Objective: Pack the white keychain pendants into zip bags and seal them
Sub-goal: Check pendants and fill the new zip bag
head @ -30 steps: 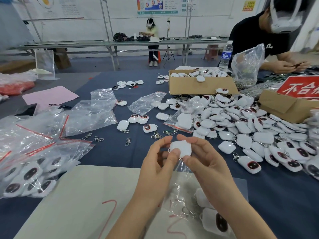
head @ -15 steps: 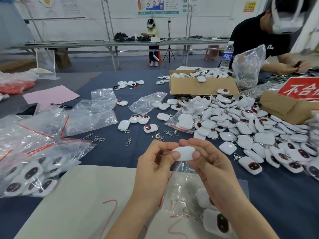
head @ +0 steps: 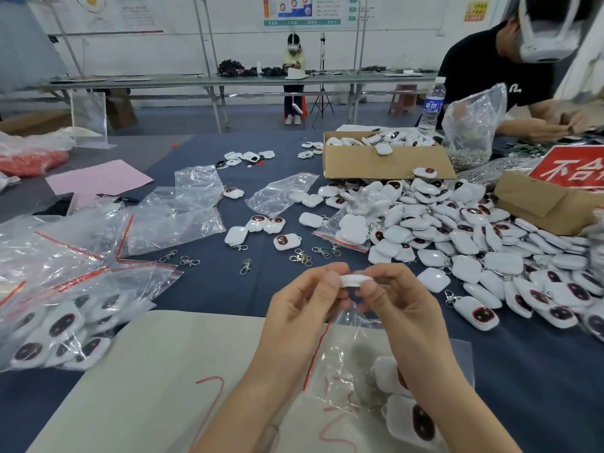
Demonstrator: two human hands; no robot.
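Our left hand (head: pixel 300 308) and right hand (head: pixel 398 305) pinch a pendant (head: pixel 354 278) edge-on over the zip bag (head: pixel 353 348) at the tabletop's (head: pixel 225 289) near edge, presumably for insertion.

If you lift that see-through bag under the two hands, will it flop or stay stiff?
Probably floppy: the zip bag is thin, wrinkled film, crumpling up toward the white pendant pinched above it. It would likely hang bottom-heavy, since other pendants already lie inside. Its shiny surface may be a bit slippery.
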